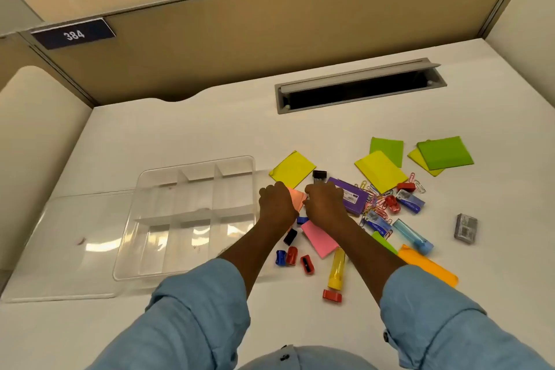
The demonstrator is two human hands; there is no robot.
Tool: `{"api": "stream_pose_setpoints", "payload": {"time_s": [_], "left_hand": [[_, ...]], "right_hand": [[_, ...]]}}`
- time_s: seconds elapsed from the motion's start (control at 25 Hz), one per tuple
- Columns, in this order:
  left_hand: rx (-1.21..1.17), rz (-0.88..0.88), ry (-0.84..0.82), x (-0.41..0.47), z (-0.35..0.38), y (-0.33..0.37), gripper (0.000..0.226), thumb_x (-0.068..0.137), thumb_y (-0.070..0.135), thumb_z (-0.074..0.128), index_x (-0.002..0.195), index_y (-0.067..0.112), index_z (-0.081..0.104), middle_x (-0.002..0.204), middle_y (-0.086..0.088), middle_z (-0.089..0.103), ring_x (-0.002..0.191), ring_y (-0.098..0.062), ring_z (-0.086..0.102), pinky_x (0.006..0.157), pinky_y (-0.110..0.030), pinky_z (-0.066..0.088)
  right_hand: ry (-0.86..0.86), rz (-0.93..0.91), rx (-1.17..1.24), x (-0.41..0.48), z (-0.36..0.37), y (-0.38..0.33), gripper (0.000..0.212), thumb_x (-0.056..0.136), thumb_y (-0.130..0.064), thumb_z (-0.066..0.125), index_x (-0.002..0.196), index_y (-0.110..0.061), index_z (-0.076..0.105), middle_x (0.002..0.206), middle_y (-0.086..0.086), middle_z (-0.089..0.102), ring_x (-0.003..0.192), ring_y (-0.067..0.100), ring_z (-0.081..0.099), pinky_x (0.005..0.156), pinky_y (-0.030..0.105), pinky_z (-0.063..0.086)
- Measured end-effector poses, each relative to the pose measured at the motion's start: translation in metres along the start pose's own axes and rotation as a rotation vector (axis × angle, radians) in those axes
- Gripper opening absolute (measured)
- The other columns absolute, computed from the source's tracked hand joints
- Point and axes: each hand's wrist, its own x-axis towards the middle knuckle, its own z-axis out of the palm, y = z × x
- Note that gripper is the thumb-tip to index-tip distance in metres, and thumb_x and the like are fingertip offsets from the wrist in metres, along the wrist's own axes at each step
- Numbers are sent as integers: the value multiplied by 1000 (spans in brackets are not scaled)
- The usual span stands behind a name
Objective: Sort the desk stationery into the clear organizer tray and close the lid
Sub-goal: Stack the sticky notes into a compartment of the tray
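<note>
The clear organizer tray (192, 219) lies open on the white desk, its compartments bare, with its clear lid (69, 246) flat to its left. My left hand (276, 204) and my right hand (326, 203) sit side by side just right of the tray, both pinching an orange sticky-note pad (297, 198). Loose stationery spreads to the right: a yellow pad (292, 169), a pink pad (319, 239), a purple box (353, 197), coloured paper clips (378, 201), sharpeners (292, 255) and a yellow tube (336, 269).
Green and yellow pads (443, 153) lie at the far right, a grey staple box (466, 227) sits alone at the right, and an orange pad (429, 267) lies by my right forearm. A grey cable slot (360, 87) opens in the desk behind. Partition walls enclose the desk.
</note>
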Motion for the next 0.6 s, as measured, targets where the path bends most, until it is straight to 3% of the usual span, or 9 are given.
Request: {"api": "stream_pose_setpoints", "payload": {"time_s": [0.2, 0.36, 0.48, 0.6], "left_hand": [[-47, -49, 66, 2, -4, 0, 86, 59, 34, 86, 125, 5, 39, 124, -13, 45, 118, -28, 43, 96, -34, 41], [-275, -34, 102, -1, -8, 1, 50, 76, 11, 71, 118, 1, 46, 121, -18, 46, 112, -31, 48, 93, -37, 43], [-469, 1, 156, -6, -20, 3, 12, 83, 4, 57, 95, 1, 57, 94, -16, 53, 86, -26, 55, 73, -32, 44], [-594, 19, 219, -11, -40, 4, 7, 82, 4, 59, 89, 4, 62, 84, -10, 57, 75, -21, 53, 66, -28, 40]], "right_hand": [[12, 14, 16, 3, 4, -1, 26, 88, -17, 59, 115, -14, 61, 118, 12, 56, 115, 32, 47, 93, 43, 40], [45, 54, 81, 4, 11, -1, 22, 86, -13, 63, 109, -14, 63, 114, 12, 58, 112, 31, 48, 90, 43, 41], [67, 66, 120, 5, 13, 0, 19, 87, -18, 64, 106, -14, 62, 114, 10, 58, 112, 30, 49, 90, 43, 41], [70, 72, 123, 8, 13, 1, 25, 91, -26, 59, 112, -14, 61, 118, 11, 57, 114, 31, 48, 92, 45, 39]]}}
